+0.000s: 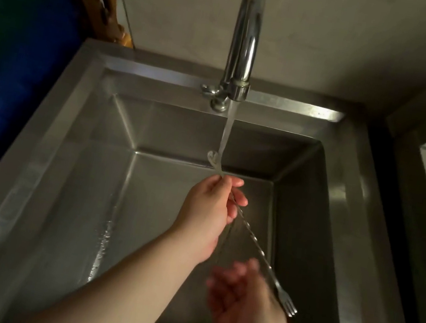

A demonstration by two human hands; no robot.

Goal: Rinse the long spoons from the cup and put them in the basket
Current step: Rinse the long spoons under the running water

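We see a steel sink [47, 150], deep and square, with a curved chrome tap [245, 39] rising at the middle of its back rim. Water [227, 127] runs from the spout in a thin stream.

The long spoon [251, 242] is held over the basin, slanting from the back centre toward the front right corner. Its small bowl sits at the upper end, right at the stream, just beside or in the water; we cannot tell which. The shaft is twisted along its length and ends in a small fork with short tines, near the right wall of the sink.

The left hand [208, 214] reaches in from the front left, forearm crossing the basin. Its thumb and fingertips are pinched together on the shaft just below the bowl, the remaining fingers curled loosely around the stem.

The right hand [238, 289] is lower, by the front right of the basin, close to the fork end. It is blurred; the fingers look spread and partly curled, palm upward. We cannot tell whether it touches the shaft.

Droplets streak the basin floor on the left side. A blue and green shape [10, 71] stands past the sink's left rim.
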